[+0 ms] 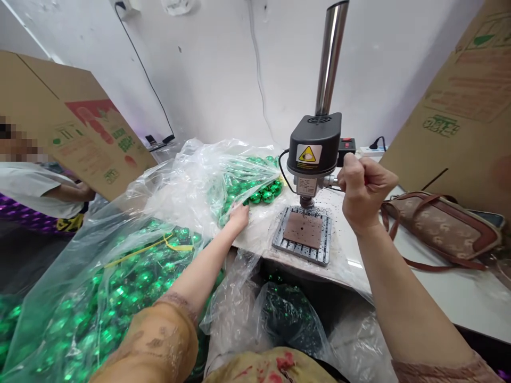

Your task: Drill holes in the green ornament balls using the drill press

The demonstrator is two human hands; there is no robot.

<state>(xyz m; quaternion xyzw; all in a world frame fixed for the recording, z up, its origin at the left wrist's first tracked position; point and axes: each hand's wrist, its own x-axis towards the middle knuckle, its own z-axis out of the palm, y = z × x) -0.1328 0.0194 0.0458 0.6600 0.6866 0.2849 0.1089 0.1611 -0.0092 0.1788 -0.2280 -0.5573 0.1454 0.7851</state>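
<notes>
My left hand point(239, 214) reaches to the front edge of a pile of shiny green balls point(268, 192) lying in clear plastic on the table. Its fingertips are hidden against the balls and plastic, so I cannot see whether they grip one. My right hand point(364, 187) is closed in a fist at the right side of a small drill press point(315, 142), around its feed lever, which the fingers mostly cover. Below the drill chuck point(306, 202), a brown square board point(303, 230) with a small dark hole rests on the slotted metal base point(324, 254). Dark shavings are scattered over both.
A large clear bag of green balls point(131, 298) fills the lower left. A patterned handbag point(447, 226) lies on the right of the table point(435, 292). Cardboard boxes point(459, 101) stand at both sides. Another person's sleeve point(32, 186) shows at far left.
</notes>
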